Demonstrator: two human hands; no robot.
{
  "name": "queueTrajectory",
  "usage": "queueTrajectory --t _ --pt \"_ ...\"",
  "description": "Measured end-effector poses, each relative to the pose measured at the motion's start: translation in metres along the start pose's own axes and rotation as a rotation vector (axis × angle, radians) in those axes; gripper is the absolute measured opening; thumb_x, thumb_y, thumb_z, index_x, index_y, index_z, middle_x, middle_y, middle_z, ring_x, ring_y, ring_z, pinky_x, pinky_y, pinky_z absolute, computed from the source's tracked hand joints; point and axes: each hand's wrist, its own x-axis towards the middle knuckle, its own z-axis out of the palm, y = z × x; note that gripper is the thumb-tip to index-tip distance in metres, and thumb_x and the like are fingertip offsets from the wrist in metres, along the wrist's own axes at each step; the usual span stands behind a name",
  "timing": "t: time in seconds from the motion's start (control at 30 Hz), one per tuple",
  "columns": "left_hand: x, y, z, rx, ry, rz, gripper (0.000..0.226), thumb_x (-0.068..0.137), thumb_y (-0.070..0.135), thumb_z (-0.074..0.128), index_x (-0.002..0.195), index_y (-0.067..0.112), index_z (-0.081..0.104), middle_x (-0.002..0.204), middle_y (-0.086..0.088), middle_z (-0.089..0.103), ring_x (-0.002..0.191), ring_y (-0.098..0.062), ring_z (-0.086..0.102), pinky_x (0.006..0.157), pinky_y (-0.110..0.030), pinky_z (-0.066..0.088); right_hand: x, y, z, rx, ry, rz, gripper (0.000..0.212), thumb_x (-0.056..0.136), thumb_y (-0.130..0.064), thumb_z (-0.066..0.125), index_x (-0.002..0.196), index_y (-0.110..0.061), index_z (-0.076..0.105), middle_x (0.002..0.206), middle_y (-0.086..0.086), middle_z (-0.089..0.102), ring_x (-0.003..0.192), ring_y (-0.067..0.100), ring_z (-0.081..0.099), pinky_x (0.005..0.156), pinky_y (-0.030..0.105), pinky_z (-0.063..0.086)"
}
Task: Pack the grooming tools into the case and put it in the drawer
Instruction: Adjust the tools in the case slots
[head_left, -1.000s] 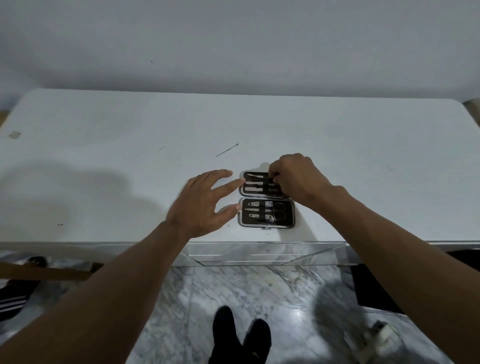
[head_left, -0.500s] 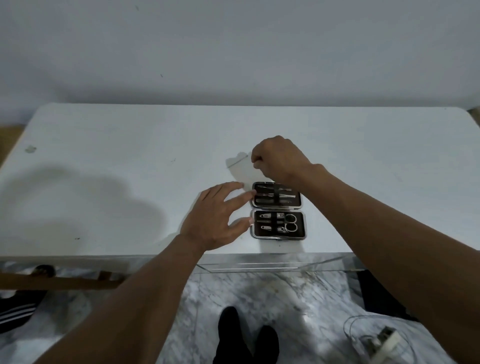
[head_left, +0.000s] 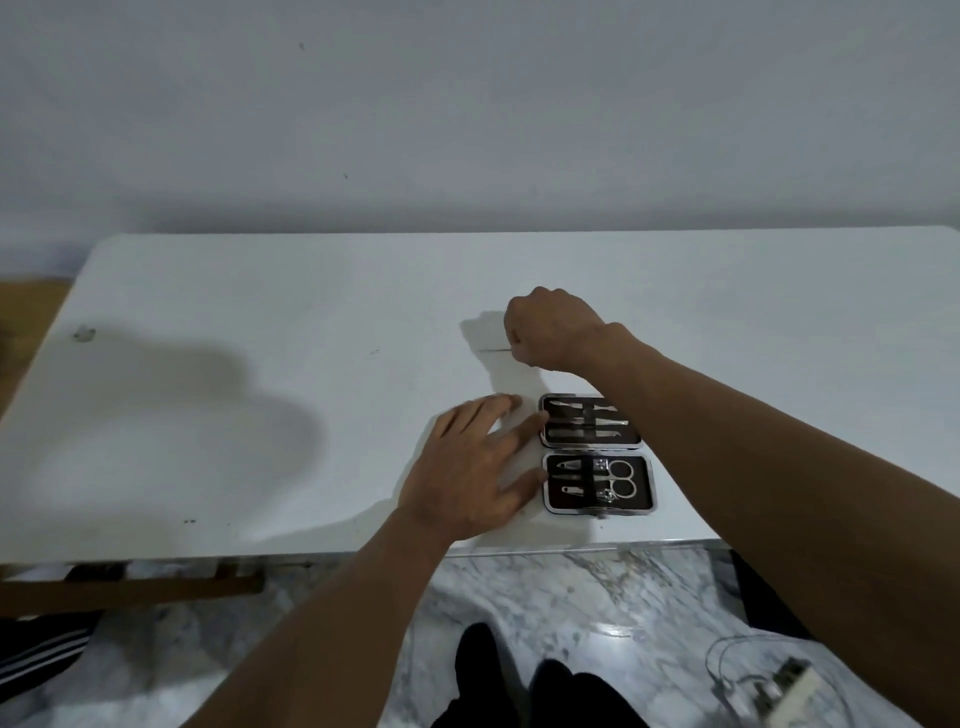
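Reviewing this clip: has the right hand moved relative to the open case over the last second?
Yes. The right hand left the far half of the case and went farther across the table, to the thin tool lying beyond it.

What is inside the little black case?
Metal tools sit in both halves of the open case: scissors and clippers below, thin picks above. The right arm covers the upper half's right corner; the right hand holds another pick outside.

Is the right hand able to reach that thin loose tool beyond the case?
Probably yes: the right hand is curled at one end of the thin tool, and nothing on the table lies between.
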Motion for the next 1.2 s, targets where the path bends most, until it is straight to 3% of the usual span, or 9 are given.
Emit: queueTrajectory --t 0.27,0.4,0.5,0.63,0.9,1.2 --pt "-0.001 -0.002 0.001 0.012 0.023 0.012 0.054 0.092 0.061 0.043 0.14 0.035 0.049 0.141 0.001 0.05 0.131 -0.019 0.045 0.105 -0.039 0.038 -0.011 -0.002 -0.004 -0.041 -0.092 0.018 0.02 0.081 -0.019 0.06 0.086 -0.012 0.043 0.084 0.007 0.046 0.075 0.028 0.048 0.065 0.031 0.038" --pt "-0.002 -0.001 0.002 0.019 0.029 0.008 0.052 0.09 0.055 0.049 0.138 0.035 0.05 0.141 0.003 0.05 0.131 -0.018 0.044 0.104 -0.038 0.038 -0.023 0.01 -0.003 0.073 -0.035 0.053 0.014 0.079 -0.016 0.059 0.087 -0.007 0.051 0.079 0.007 0.052 0.076 0.03 0.055 0.064 0.032 0.042" --pt "-0.002 -0.002 0.001 0.036 0.042 0.009 0.053 0.089 0.055 0.049 0.138 0.034 0.05 0.141 0.002 0.05 0.132 -0.018 0.045 0.103 -0.039 0.039 -0.039 0.027 0.0 0.291 0.033 0.069 0.007 0.081 -0.013 0.06 0.087 -0.012 0.061 0.09 0.005 0.065 0.086 0.028 0.063 0.074 0.035 0.053" --pt "-0.002 -0.002 0.002 0.04 0.046 0.009 0.054 0.089 0.054 0.05 0.139 0.034 0.049 0.142 0.001 0.05 0.131 -0.02 0.045 0.103 -0.041 0.039 -0.074 0.055 -0.003 0.484 0.108 0.095 0.018 0.083 -0.01 0.067 0.1 -0.013 0.071 0.085 -0.002 0.064 0.081 0.016 0.061 0.077 0.026 0.049" --pt "-0.004 0.0 0.006 0.077 0.025 -0.004 0.055 0.091 0.054 0.046 0.141 0.032 0.048 0.145 -0.001 0.048 0.133 -0.022 0.043 0.105 -0.043 0.037 -0.133 0.087 0.019 0.276 0.133 0.054 0.022 0.083 -0.006 0.056 0.095 -0.012 0.074 0.091 0.005 0.074 0.076 0.018 0.057 0.073 0.026 0.044" --pt "-0.005 0.0 0.007 0.071 0.007 -0.004 0.056 0.092 0.055 0.041 0.143 0.032 0.046 0.147 -0.002 0.046 0.135 -0.022 0.041 0.108 -0.042 0.035 -0.142 0.09 0.036 0.174 0.12 0.001 0.027 0.082 -0.003 0.051 0.096 -0.01 0.072 0.096 0.01 0.071 0.088 0.031 0.061 0.069 0.028 0.039"
